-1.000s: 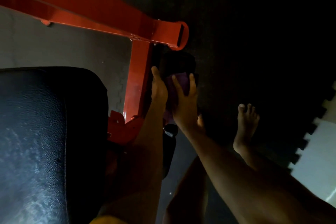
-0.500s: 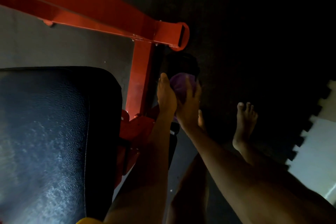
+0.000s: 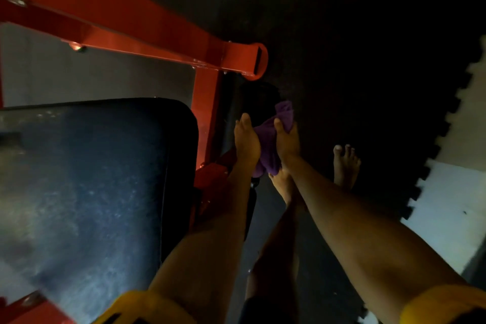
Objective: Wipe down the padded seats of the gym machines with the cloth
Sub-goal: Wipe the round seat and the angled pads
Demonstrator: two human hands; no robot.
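Note:
A purple cloth [image 3: 271,139] is bunched between both my hands, just below a dark round roller pad [image 3: 260,97] of the red machine. My right hand [image 3: 286,139] grips the cloth from the right, thumb over its top. My left hand [image 3: 246,139] holds the cloth's left side; its fingers are hidden behind the cloth. The large black padded seat [image 3: 86,179] fills the left of the view, its surface streaked and shiny.
The red steel frame [image 3: 147,26] runs diagonally above the seat, with an upright post [image 3: 205,108] beside my left hand. My bare feet [image 3: 345,166] stand on black interlocking floor mats [image 3: 368,73]. A pale floor [image 3: 452,205] lies at the right.
Both hands have drawn back off the roller pad, bunching the cloth between them. The view has shifted so the seat looks larger and nearer.

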